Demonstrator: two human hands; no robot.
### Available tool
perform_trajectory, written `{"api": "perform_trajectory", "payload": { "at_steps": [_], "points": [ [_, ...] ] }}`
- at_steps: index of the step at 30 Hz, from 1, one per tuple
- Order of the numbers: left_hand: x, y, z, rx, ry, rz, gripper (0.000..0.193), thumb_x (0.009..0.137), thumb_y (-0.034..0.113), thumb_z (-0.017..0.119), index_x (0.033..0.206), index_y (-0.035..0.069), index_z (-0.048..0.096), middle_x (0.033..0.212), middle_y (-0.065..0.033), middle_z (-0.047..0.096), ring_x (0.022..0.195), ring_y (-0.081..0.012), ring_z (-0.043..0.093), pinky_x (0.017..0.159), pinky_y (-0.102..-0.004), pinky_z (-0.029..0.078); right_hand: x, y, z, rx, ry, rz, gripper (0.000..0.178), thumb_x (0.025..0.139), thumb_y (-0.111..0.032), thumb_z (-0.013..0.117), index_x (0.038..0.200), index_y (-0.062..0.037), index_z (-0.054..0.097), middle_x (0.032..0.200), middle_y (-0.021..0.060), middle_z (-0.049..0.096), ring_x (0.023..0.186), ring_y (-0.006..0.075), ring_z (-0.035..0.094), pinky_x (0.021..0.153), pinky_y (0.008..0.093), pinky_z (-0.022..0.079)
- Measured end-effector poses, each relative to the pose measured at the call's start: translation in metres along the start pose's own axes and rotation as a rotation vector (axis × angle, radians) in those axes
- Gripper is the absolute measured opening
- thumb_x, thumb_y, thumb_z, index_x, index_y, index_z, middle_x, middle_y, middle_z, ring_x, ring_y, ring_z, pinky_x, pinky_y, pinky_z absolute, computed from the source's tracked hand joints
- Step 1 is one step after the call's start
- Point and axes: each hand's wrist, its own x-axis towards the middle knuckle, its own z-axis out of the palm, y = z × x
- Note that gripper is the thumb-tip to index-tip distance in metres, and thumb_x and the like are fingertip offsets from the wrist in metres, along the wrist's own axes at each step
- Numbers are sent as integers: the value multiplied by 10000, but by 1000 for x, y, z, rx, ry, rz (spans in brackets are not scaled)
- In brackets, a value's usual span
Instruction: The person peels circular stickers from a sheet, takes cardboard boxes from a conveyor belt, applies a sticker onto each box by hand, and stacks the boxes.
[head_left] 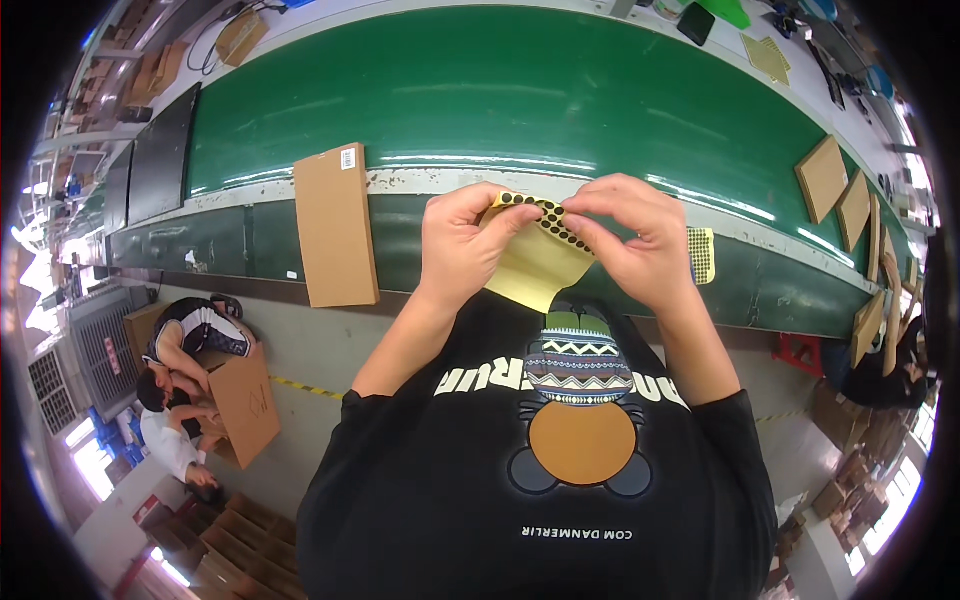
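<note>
Between my hands, in front of my chest, is a yellow sticker sheet with rows of round black dots along its upper edge. My left hand pinches the sheet's upper left corner between thumb and fingers. On the other side, my right hand has thumb and forefinger pressed together at the dotted edge, gripping the sheet there. The lower part of the sheet hangs down, bare and slightly curved. Whether a loose dot sits between my right fingertips is too small to tell.
A flat brown cardboard box lies across the near edge of the green conveyor belt. Another dotted sheet lies right of my right hand. Several cardboard boxes stand at the right. People handle a carton at lower left.
</note>
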Motion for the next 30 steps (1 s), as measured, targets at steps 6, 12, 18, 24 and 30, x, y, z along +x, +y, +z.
{"api": "perform_trajectory", "payload": {
  "at_steps": [6, 12, 18, 24, 30],
  "points": [
    [8, -2, 25, 90, -78, 67, 80, 810, 59, 744, 797, -10, 707, 690, -41, 675, 613, -51, 587, 537, -214, 437, -18, 6, -19, -79, 63, 29, 142, 730, 62, 712, 862, 15, 694, 828, 118, 681, 747, 212, 655, 652, 288, 507],
    [12, -9, 50, 18, -129, -22, 95, 808, 62, 746, 779, -10, 692, 654, -9, 643, 585, -36, 548, 520, -207, 413, -30, 12, -37, -149, 142, -7, 92, 747, 11, 713, 824, -6, 666, 821, 98, 679, 747, 233, 653, 653, 319, 504],
    [27, -8, 68, 192, -197, -108, 149, 829, 130, 734, 783, -3, 686, 677, 1, 629, 629, -47, 535, 553, -230, 421, -45, 19, -59, -70, 184, 60, 84, 780, 43, 651, 851, 5, 627, 957, 127, 693, 922, 251, 660, 830, 339, 501],
    [31, -39, 70, 27, -151, -230, 83, 882, 64, 689, 879, -13, 660, 788, 10, 641, 679, -51, 536, 621, -209, 427, -74, 59, -101, 223, 404, 266, 46, 891, -16, 606, 931, 1, 621, 1006, 112, 690, 957, 174, 638, 872, 319, 484],
    [49, -58, 90, -43, -168, -275, 126, 921, 114, 654, 874, -3, 649, 795, 3, 646, 691, -56, 539, 650, -214, 429, -124, 129, -187, 266, 811, 469, 179, 941, -89, 584, 1101, -17, 618, 1055, 89, 671, 990, 152, 628, 852, 284, 491]
  ]
}}
